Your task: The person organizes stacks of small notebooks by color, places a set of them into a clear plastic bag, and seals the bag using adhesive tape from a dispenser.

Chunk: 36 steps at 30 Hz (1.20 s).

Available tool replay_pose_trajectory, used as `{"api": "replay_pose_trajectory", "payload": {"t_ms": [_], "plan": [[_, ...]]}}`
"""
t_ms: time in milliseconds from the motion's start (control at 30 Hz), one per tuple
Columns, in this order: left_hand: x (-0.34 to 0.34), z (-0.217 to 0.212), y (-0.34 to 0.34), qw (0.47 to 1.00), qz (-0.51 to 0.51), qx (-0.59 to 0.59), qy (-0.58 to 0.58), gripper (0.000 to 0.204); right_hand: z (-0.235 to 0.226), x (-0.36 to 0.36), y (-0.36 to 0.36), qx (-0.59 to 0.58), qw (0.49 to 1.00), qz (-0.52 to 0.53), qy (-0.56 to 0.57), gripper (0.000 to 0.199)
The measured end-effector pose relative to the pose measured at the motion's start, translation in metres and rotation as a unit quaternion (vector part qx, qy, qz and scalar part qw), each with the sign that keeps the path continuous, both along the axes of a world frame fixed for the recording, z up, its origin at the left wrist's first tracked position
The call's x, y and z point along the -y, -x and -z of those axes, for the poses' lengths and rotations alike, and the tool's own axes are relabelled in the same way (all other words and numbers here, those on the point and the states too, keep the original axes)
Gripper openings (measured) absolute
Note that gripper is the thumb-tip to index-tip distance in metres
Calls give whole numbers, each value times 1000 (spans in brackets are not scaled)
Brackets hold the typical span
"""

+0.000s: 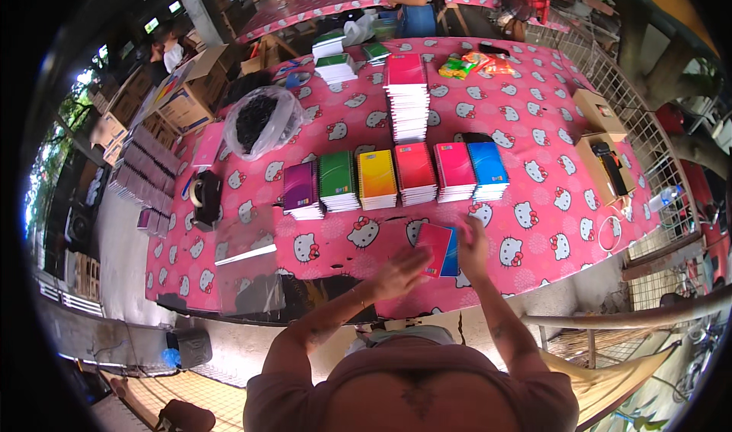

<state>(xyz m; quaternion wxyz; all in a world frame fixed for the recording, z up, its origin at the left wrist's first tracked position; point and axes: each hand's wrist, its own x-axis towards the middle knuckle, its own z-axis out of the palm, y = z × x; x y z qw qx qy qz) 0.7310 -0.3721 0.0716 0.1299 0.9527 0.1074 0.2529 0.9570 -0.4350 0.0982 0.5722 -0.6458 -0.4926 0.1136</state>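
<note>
Near the front edge of the pink patterned table (534, 138), the person's two hands meet over a small stack of notebooks (439, 249), a red cover on top and a blue one showing beneath. The left hand (400, 273), fingers loosely spread, touches the stack's edge at 8 o'clock; the right hand (474, 243) presses against its side at 3 o'clock. Motion blur hides how firmly either grips. At 12 o'clock from the hands runs a row of coloured notebook piles (396, 176), purple through blue, with a tall pile (407, 100) behind. Open tablecloth lies at 9 o'clock, toward a clear plastic sheet (248, 260). A wire fence (648, 138) borders the table's right edge.
</note>
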Motion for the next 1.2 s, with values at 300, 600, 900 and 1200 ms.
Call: {"api": "replay_pose_trajectory", "payload": {"t_ms": [300,600,900,1200], "plan": [[-140,-46,11,974,-194,48,-104,41,-16,-132,0,434,898,-73,4,37],[-50,-142,-27,968,-248,-38,19,27,31,36,14,136,954,-191,189,41],[-70,-53,-62,932,-288,20,217,40,-3,-73,-85,457,888,29,51,42],[-112,-79,58,941,-321,47,-94,42,23,40,17,298,926,-225,44,29]]}}
